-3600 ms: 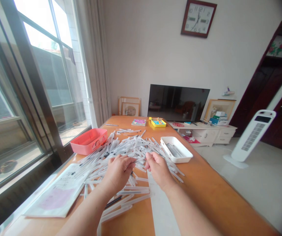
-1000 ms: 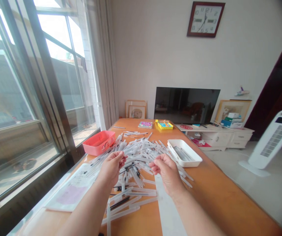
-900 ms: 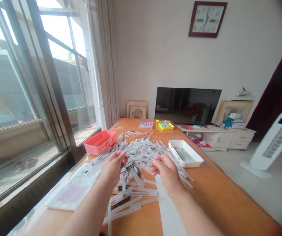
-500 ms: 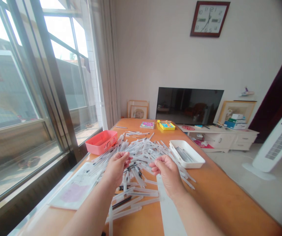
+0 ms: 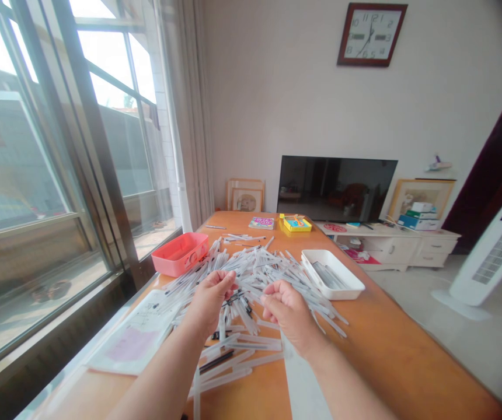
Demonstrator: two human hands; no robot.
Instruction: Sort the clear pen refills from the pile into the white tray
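My left hand (image 5: 216,294) is closed in a pinch over the near side of a heap of pens and clear pen tubes (image 5: 255,262). Opposite it, a short gap to the right, my right hand (image 5: 286,309) also has its thumb and fingers pressed together. Whatever lies between the fingertips of either hand is too small or too pale to make out. Under and in front of the hands are loose translucent tubes (image 5: 260,343) and a few dark pieces, one a black tube (image 5: 216,360).
A pink tray (image 5: 174,265) stands left of the heap, a white tray (image 5: 342,287) holding dark refills to its right. A printed booklet (image 5: 141,332) and a pale strip (image 5: 303,379) lie nearer. Farther back are a colourful booklet (image 5: 261,223) and a yellow box (image 5: 297,226).
My right hand has moved a little to the left, closer to my left hand. My left hand has shifted very slightly to the right. Both stay pinched.
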